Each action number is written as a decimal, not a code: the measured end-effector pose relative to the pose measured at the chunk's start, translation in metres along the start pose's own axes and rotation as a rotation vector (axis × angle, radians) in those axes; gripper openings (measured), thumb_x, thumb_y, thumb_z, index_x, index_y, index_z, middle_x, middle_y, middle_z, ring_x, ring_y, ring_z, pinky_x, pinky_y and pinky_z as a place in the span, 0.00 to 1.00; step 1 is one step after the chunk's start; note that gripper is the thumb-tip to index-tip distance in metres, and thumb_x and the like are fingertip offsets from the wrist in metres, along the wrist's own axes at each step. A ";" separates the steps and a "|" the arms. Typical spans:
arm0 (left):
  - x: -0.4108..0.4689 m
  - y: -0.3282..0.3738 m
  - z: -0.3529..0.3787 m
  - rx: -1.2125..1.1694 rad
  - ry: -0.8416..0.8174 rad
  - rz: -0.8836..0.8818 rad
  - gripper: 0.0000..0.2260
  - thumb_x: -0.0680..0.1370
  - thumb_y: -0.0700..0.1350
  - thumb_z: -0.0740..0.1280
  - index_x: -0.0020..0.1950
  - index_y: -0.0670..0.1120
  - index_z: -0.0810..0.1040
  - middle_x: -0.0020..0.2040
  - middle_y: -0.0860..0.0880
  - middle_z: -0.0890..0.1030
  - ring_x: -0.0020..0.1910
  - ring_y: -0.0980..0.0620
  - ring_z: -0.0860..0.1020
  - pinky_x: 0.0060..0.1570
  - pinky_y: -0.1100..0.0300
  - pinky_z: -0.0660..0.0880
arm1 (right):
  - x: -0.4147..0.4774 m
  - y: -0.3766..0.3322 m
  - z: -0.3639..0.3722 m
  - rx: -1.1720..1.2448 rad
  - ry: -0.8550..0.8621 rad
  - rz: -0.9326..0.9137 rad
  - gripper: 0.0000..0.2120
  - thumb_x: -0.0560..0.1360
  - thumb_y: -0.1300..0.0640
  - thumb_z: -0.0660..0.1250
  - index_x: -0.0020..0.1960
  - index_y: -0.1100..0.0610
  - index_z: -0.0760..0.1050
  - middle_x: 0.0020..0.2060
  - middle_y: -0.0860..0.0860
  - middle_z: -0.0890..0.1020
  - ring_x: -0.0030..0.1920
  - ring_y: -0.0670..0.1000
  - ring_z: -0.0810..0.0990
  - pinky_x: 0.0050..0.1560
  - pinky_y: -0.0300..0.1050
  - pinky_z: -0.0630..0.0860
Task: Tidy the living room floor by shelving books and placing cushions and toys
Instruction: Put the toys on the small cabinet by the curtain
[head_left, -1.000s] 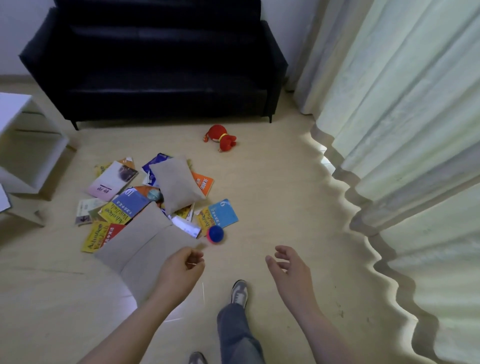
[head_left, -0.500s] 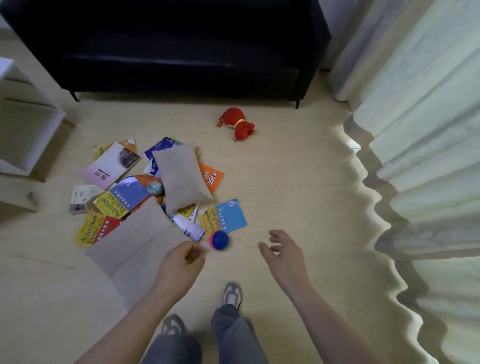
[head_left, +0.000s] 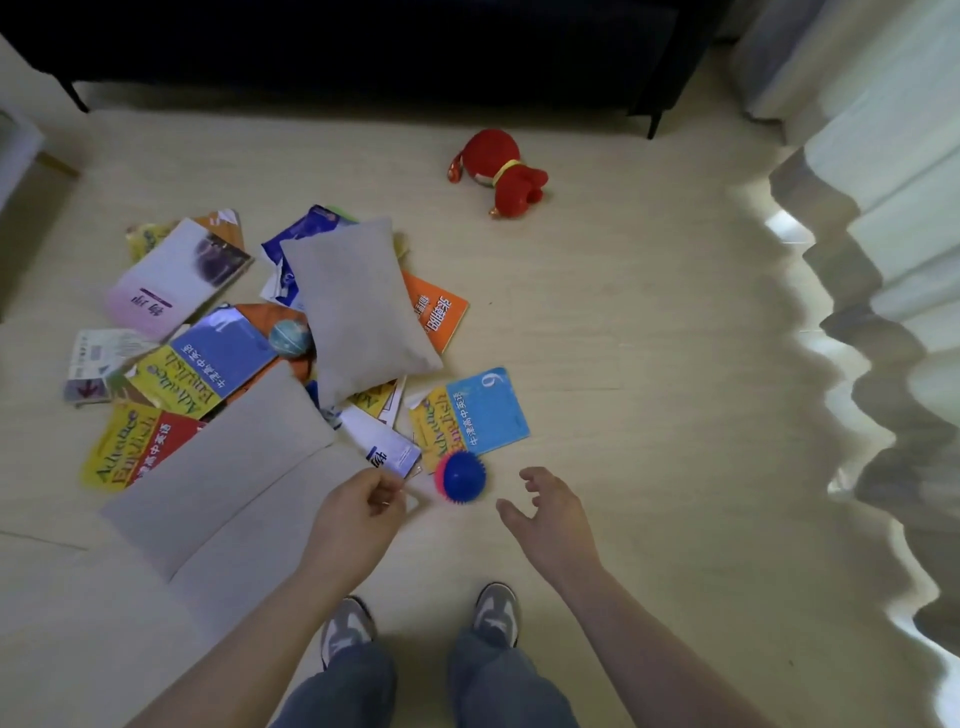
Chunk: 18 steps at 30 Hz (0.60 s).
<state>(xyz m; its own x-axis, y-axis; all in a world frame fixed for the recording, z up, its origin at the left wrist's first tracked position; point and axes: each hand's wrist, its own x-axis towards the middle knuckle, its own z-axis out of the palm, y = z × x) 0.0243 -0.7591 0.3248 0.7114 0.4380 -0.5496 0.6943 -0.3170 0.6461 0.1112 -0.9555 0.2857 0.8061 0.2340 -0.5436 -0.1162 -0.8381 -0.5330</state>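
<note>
Several books lie scattered on the floor, among them a blue and yellow book (head_left: 475, 413) and a pink book (head_left: 174, 275). A grey cushion (head_left: 361, 309) rests on the pile; a larger flat grey cushion (head_left: 218, 467) lies nearer me. A spiky blue and pink ball (head_left: 460, 477) sits between my hands. A small globe ball (head_left: 290, 338) is in the pile. A red plush toy (head_left: 501, 174) lies near the sofa. My left hand (head_left: 358, 512) hovers with fingers curled, empty, just left of the spiky ball. My right hand (head_left: 553, 514) is spread, just right of it.
A dark sofa (head_left: 363, 52) stands along the far side. Pale curtains (head_left: 883, 260) hang on the right. A white shelf unit (head_left: 15, 150) shows at the left edge. My two shoes (head_left: 421, 618) stand on the floor below my hands.
The view has come closer and tilted down over the pile. Both hands have moved forward toward the spiky ball. Nothing has been picked up.
</note>
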 end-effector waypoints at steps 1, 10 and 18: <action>0.018 -0.019 0.013 0.003 0.006 0.010 0.09 0.76 0.41 0.68 0.40 0.55 0.75 0.40 0.54 0.80 0.41 0.53 0.78 0.40 0.66 0.71 | 0.018 0.013 0.022 -0.008 -0.007 -0.003 0.23 0.74 0.49 0.69 0.66 0.54 0.70 0.60 0.51 0.76 0.58 0.50 0.76 0.56 0.43 0.73; 0.182 -0.153 0.113 0.086 0.021 0.035 0.05 0.76 0.43 0.67 0.51 0.49 0.80 0.47 0.51 0.82 0.46 0.53 0.79 0.43 0.62 0.70 | 0.168 0.113 0.179 -0.089 -0.019 -0.083 0.27 0.73 0.48 0.69 0.69 0.53 0.67 0.62 0.49 0.73 0.61 0.51 0.73 0.59 0.44 0.71; 0.274 -0.188 0.138 0.171 0.059 0.208 0.07 0.76 0.40 0.66 0.53 0.46 0.79 0.47 0.50 0.81 0.47 0.52 0.78 0.46 0.60 0.72 | 0.235 0.165 0.251 -0.123 -0.005 -0.170 0.44 0.65 0.36 0.73 0.74 0.50 0.59 0.68 0.47 0.65 0.67 0.49 0.66 0.65 0.45 0.70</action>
<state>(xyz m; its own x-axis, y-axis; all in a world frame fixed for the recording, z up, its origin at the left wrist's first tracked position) 0.1042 -0.6952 -0.0202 0.8365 0.3951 -0.3796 0.5458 -0.5402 0.6406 0.1355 -0.9149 -0.0924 0.8052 0.3790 -0.4561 0.0929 -0.8402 -0.5342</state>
